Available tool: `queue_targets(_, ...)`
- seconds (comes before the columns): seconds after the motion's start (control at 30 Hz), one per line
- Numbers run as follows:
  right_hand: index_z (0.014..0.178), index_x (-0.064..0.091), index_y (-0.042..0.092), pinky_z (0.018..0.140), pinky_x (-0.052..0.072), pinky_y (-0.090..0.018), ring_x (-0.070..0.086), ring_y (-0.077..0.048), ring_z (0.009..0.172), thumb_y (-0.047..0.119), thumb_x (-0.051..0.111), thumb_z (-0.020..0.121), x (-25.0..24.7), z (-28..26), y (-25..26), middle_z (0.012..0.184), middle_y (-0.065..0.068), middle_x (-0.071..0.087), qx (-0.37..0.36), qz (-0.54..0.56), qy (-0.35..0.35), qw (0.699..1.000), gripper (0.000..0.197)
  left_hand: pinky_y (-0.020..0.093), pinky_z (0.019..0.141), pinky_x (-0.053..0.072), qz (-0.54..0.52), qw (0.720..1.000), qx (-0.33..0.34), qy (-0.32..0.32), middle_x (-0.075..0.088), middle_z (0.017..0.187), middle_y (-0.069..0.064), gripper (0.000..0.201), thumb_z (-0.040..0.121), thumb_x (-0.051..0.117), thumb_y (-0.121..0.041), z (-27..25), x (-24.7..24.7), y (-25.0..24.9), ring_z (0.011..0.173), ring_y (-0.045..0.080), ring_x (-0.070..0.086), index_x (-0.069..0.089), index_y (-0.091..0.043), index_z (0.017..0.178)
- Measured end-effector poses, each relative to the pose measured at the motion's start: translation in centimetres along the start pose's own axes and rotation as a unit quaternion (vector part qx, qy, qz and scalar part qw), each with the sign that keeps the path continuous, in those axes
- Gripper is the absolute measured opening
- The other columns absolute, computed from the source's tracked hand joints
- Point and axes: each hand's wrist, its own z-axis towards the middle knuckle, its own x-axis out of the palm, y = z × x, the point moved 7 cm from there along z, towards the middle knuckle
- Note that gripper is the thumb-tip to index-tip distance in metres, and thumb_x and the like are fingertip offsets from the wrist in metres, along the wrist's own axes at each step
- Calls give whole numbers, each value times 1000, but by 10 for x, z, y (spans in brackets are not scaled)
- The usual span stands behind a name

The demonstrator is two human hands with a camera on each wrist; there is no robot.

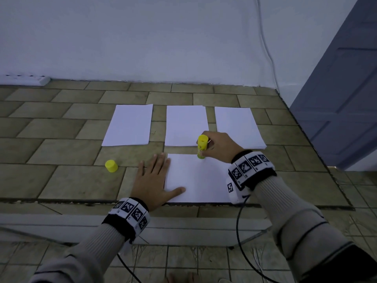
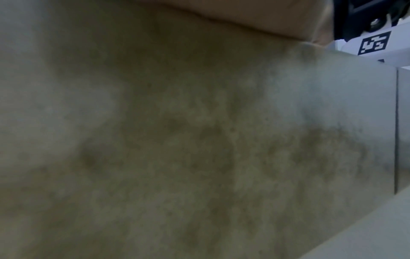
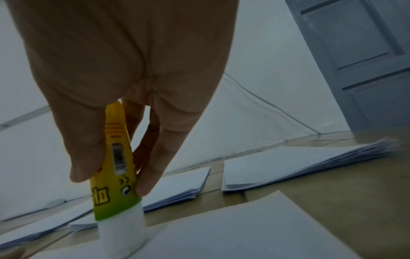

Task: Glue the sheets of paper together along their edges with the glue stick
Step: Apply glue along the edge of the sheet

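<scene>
right hand (image 1: 219,146) grip: glue stick (image 1: 202,147) | barcode label | tip on sheet (image 1: 200,178)

Matt white paper sheet (image 1: 200,178), glossy yellow plastic glue stick (image 3: 115,168), mottled stone-look tiles (image 1: 61,152)

My left wrist view is nearly all blurred tile (image 2: 177,140); of the left hand (image 2: 233,15) I get only a strip of skin at the top edge, fingers out of view. In the right wrist view, the right hand (image 3: 124,61) is cropped at the top edge, and its thumb covers part of the glue stick (image 3: 115,184), whose label I can't read. The door (image 1: 346,88) runs off the head view's right edge.
</scene>
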Motion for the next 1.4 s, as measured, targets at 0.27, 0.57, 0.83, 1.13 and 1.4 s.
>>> queue_targets(0.27,90,66,4,72,52,-16,65,-2,83,8,77,76,-9,-68,-14,91,3,69,-23,57,2,998,18,51,119,-7,-9,1000,4,-9,-9,163,-2,124,59,-10,-96,-1,-1,-1,150,19,-11,1,-20,156)
queue_targets(0.57,87,66,23,71,52,-19,65,-8,78,5,74,74,-26,-125,-42,82,8,69,36,61,3,997,24,52,119,-4,-13,1000,12,-25,-3,164,0,121,64,-4,-96,0,-2,-2,151,21,-5,8,-18,156)
queue_targets(0.83,87,66,24,68,45,-7,63,-1,79,5,75,74,-36,-113,-41,86,8,68,24,24,-7,999,24,53,119,-4,-17,999,11,-26,-2,164,0,122,64,-4,-96,0,0,-1,151,20,-5,8,-18,156)
queue_targets(1.13,90,65,13,66,44,-12,62,-7,77,10,71,78,-57,-54,-54,87,2,69,46,-45,-64,996,13,53,119,-6,-18,1000,14,-18,-5,164,0,121,65,-2,-96,0,0,0,150,20,-9,6,-18,157)
queue_targets(1.4,98,63,8,63,41,-9,61,-15,78,11,72,79,-65,-33,-57,96,-5,67,56,-74,-99,991,21,51,119,-8,-3,1000,9,-9,-11,163,-1,122,62,-8,-95,-1,0,0,150,19,-13,1,-19,156)
